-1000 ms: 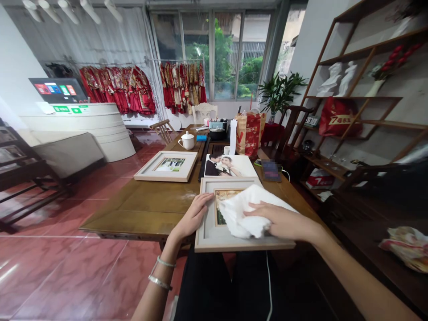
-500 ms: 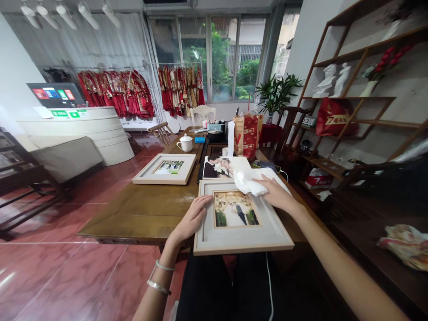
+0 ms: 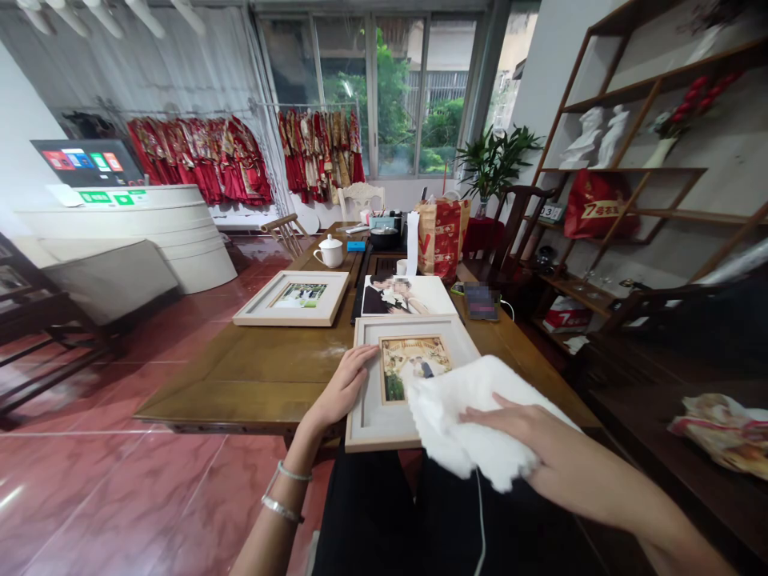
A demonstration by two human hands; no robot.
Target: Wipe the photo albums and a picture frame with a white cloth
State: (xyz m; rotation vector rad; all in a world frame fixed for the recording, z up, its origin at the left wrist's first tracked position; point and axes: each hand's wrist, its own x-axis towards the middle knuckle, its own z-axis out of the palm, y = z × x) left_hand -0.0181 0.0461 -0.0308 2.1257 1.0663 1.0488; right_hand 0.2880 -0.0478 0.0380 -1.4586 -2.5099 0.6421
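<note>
A picture frame (image 3: 384,436) with a pale wooden rim lies in front of me, its near edge jutting past the table. It holds a wedding photo (image 3: 399,372) in a white mount. My left hand (image 3: 345,386) grips its left edge, fingers laid over the rim. In my right hand (image 3: 510,432) is a white cloth (image 3: 474,392), pressed down by the fingers. The cloth spreads over the frame's right side and hides part of the photo and the near right corner. A second picture frame (image 3: 336,308) lies flat farther back on the left.
The wooden table (image 3: 240,376) carries a loose wedding print (image 3: 429,294), a phone (image 3: 482,302), a lidded white mug (image 3: 330,252) and a red-and-tan paper bag (image 3: 441,236). A white cable (image 3: 481,520) hangs over my lap. Wooden shelves (image 3: 606,172) stand on the right.
My right hand has drawn the white cloth from the frame's far right corner toward me, over its near right part. The phone is now uncovered. My left hand stays on the left edge.
</note>
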